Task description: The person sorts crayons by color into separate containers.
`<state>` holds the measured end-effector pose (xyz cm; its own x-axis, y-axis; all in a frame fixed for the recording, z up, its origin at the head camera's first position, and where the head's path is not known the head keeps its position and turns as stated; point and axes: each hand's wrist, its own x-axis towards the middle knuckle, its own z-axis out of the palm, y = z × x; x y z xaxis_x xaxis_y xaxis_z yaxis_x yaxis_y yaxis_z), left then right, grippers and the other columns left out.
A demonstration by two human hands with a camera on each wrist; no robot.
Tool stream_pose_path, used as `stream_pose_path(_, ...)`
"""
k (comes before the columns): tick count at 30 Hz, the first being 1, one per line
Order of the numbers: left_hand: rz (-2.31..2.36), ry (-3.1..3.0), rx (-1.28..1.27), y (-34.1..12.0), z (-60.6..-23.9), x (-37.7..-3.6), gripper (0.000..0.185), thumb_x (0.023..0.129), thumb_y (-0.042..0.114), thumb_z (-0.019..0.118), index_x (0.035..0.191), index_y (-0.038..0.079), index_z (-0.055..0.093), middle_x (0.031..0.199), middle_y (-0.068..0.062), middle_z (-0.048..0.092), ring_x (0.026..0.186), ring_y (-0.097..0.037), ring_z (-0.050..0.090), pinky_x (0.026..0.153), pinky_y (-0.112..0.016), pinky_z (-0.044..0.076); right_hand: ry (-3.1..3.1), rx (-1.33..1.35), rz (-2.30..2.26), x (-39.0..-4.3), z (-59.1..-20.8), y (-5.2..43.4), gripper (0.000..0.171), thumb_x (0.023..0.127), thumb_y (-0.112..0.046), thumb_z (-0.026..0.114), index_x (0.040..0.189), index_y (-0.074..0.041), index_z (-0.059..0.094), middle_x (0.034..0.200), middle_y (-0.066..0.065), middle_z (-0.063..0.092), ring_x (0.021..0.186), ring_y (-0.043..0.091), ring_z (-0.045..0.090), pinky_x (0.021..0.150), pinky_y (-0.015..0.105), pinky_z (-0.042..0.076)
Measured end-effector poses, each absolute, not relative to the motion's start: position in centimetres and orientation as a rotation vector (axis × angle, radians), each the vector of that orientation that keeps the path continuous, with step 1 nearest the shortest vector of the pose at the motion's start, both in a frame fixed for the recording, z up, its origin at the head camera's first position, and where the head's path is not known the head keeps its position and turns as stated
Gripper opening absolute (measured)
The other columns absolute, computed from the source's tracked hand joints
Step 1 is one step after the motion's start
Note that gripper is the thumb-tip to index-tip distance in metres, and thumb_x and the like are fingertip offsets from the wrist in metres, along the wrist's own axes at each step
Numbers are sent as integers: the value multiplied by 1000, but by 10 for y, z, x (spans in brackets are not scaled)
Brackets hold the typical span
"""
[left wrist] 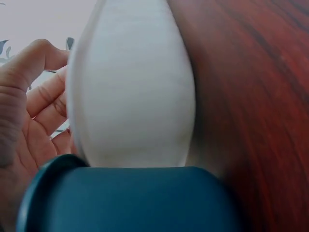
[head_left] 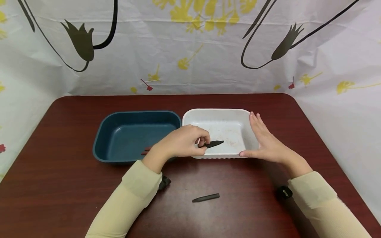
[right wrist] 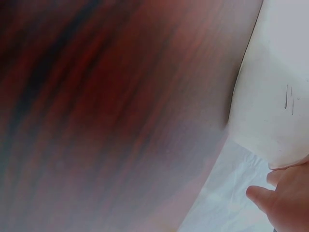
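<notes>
Nearest you, a dark crayon (head_left: 206, 198) lies alone on the dark red wooden table (head_left: 59, 185), between your two cream sleeves.

Just beyond it, your left hand (head_left: 183, 142) pinches a second dark crayon (head_left: 213, 144) between thumb and curled fingers, its pointed tip aimed right over the near rim of a white tray (head_left: 217, 116). The crayon looks light and stiff, likely waxy and a bit slick, and it may snap if bent; the grip at its blunt end suits it.

Your right hand (head_left: 263, 142) is flat, with straight fingers pressed together against the right wall of the white tray and the thumb along its near edge, steadying it. The tray looks like light, rigid plastic that would slide easily on the smooth table.

Touching the white tray on its left sits a dark blue tray (head_left: 134, 132) of the same shape. A reddish stick (head_left: 146, 150) shows inside it near your left wrist.

Farthest away, behind and beside the table, hangs a creased white sheet (head_left: 190, 59) printed with yellow flowers and dark tulip outlines.
</notes>
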<state>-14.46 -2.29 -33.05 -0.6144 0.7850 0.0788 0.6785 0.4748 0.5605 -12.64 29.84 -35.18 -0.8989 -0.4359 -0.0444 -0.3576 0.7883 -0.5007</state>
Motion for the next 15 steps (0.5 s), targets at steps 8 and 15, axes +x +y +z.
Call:
stream_pose_path(8, 762, 2525, 1209, -16, -337, -151, 9, 89, 17, 63, 94, 18, 70, 78, 10, 60, 73, -7, 54, 72, -24, 47, 2825, -641, -743, -127, -353, 298, 131, 76, -45, 84, 158, -4, -10, 167, 8, -17, 153, 31, -20, 121, 65, 3)
stream_pose_path(15, 731, 2537, 1164, -15, -340, -153, 9, 93, 16, 61, 95, 18, 70, 79, 7, 60, 73, -9, 53, 73, -27, 47, 2817, -635, -737, -127, -353, 298, 132, 76, -46, 83, 157, -4, -11, 166, 8, -18, 153, 31, -20, 121, 65, 3)
